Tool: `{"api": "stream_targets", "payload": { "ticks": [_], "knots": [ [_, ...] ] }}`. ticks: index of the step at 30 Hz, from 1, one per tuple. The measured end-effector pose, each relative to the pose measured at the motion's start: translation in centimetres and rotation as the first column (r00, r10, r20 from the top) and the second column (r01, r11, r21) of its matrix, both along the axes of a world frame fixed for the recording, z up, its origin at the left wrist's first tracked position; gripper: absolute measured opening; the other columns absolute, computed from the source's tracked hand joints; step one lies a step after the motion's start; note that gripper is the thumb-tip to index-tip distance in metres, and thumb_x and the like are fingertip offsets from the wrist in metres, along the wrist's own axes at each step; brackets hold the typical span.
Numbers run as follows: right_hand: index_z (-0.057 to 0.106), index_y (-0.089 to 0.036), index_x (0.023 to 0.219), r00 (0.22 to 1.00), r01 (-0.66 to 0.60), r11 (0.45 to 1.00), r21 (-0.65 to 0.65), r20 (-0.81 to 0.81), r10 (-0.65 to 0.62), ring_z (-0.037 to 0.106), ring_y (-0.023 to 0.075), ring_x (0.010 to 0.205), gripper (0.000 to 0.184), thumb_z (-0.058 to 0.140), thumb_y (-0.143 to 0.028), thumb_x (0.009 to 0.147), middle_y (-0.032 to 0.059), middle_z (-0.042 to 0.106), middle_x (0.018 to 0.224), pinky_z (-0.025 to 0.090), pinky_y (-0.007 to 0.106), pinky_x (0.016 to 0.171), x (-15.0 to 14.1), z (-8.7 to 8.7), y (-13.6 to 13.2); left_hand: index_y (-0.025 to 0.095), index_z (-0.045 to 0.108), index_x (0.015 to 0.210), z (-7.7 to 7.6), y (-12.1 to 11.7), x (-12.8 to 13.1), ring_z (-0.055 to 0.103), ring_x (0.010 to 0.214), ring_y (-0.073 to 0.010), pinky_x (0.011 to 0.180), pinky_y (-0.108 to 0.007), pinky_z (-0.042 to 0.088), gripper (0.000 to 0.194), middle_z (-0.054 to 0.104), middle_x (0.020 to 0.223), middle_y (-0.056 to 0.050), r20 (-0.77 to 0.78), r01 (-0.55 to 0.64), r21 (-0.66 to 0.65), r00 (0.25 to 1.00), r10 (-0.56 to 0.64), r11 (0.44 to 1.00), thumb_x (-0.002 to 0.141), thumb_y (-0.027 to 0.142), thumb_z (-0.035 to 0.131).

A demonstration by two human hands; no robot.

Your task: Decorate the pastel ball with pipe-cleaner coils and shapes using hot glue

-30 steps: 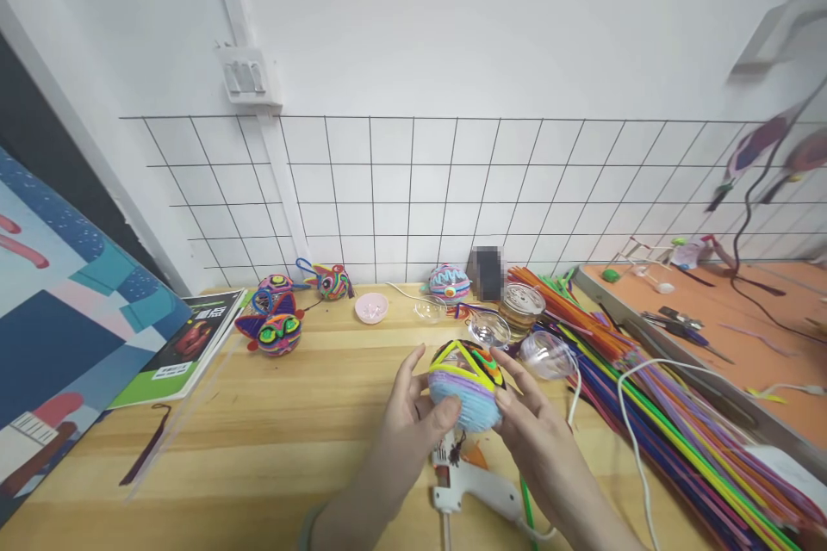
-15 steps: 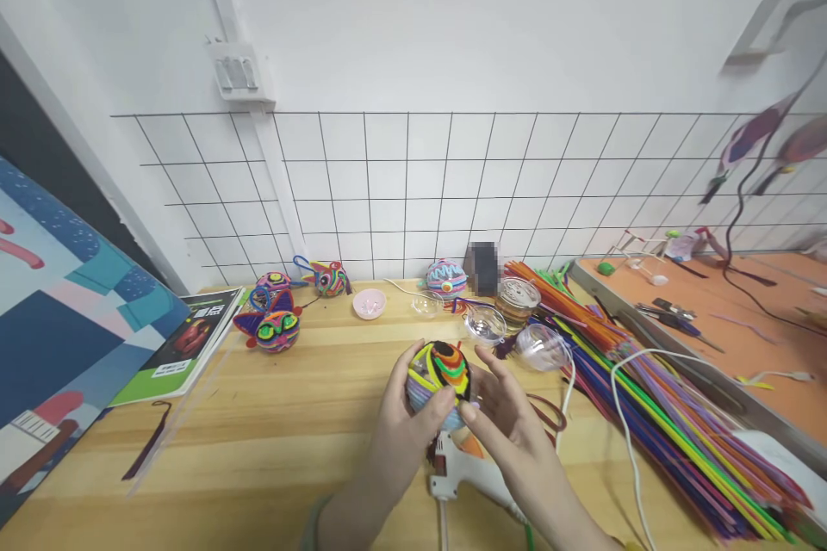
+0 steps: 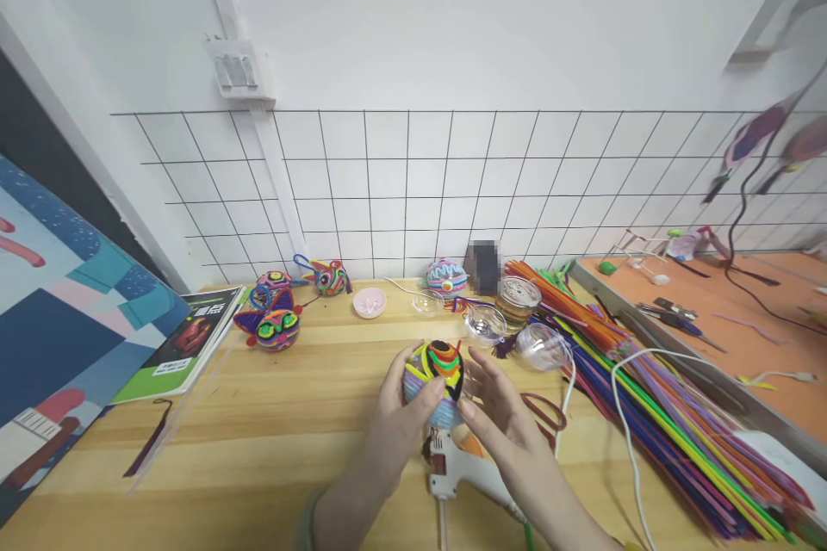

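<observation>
Between my hands is a ball (image 3: 434,372) covered with coloured pipe cleaners: yellow, orange, green and black on top, lilac and light blue lower down. My left hand (image 3: 408,413) wraps round its left side, thumb across the front. At the right side, the thumb and fingers of my right hand (image 3: 507,426) rest against the ball, partly cupped. A white glue gun (image 3: 475,472) lies right below the ball, partly covered by my right hand. Scissors with brown-red handles (image 3: 561,420) show behind my right hand, their blades hidden.
Decorated balls (image 3: 277,330) stand at the back left, with a pink dish (image 3: 369,303) nearby. Farther right are clear plastic half shells (image 3: 486,325), a ribbon spool (image 3: 519,297) and a long pile of pipe cleaners (image 3: 672,413). A white cable (image 3: 624,422) loops there. Books (image 3: 187,353) lie left.
The ball has moved left and been turned, so its orange and green pattern faces up more. My right hand has shifted left with it, uncovering the scissors' handles.
</observation>
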State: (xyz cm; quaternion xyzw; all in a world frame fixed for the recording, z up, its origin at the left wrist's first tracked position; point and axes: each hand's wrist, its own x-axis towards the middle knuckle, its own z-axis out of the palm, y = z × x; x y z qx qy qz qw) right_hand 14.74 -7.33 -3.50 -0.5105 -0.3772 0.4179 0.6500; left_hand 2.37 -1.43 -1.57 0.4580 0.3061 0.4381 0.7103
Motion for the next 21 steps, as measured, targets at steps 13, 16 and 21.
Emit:
{"api": "stream_targets", "payload": {
  "ticks": [13,16,21],
  "knots": [
    [0.043,-0.030,0.132,0.995,-0.096,0.991,0.095,0.004,0.096,0.044,0.0250,0.130,0.057,0.066,-0.041,0.082,0.0079,0.051,0.139,0.039,0.042,0.106,-0.2,0.0,-0.2,0.017,0.039,0.134,0.0,-0.5,-0.2,0.052,0.119,-0.0284,0.100,-0.039,0.040,0.069,0.056,0.131,-0.014,0.039,0.116,-0.010,0.993,-0.115,0.993,0.075,0.036,0.069],
    [0.036,-0.030,0.137,0.995,-0.087,0.989,0.116,0.048,0.082,0.043,0.0249,0.131,0.062,0.065,-0.039,0.083,0.0087,0.049,0.141,0.039,0.042,0.106,0.1,-0.4,-0.4,0.018,0.035,0.139,-0.3,-0.6,-0.3,0.051,0.121,-0.0282,0.102,-0.039,0.038,0.076,0.055,0.132,-0.015,0.059,0.147,0.026,0.987,-0.148,0.989,0.074,0.035,0.071],
    [0.031,-0.031,0.138,0.992,-0.055,0.984,0.167,0.118,0.036,0.040,0.0268,0.133,0.068,0.067,-0.038,0.081,0.0101,0.044,0.144,0.035,0.045,0.108,0.9,-1.6,-0.8,0.020,0.025,0.145,-0.8,-0.8,-0.2,0.048,0.124,-0.0300,0.105,-0.042,0.036,0.093,0.052,0.135,-0.016,0.105,0.193,0.058,0.974,-0.198,0.979,0.069,0.032,0.077]
  ]
}}
